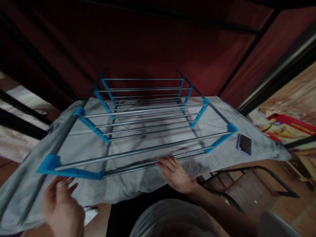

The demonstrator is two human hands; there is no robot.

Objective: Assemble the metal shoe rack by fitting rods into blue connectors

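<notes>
A rack of thin metal rods with blue plastic brackets (90, 127) lies on a grey cloth (86, 194) in front of me. My right hand (175, 174) is at the near side, its fingers curled over the lower metal rod (138, 167). At the near left corner bracket (74, 172), my left hand (63, 204) is slightly blurred, with thumb and fingers apart. Its fingertips reach the bracket's lower edge; whether they touch it I cannot tell. Grey side tubes (67, 133) run through the brackets and extend past the near left corner.
A phone (245, 144) rests on the cloth, right of the rack. Dark red fabric (153, 42) hangs behind, framed by dark bars. A chair (249, 187) stands at lower right, and a red and yellow package (288, 126) lies beyond the cloth's right edge.
</notes>
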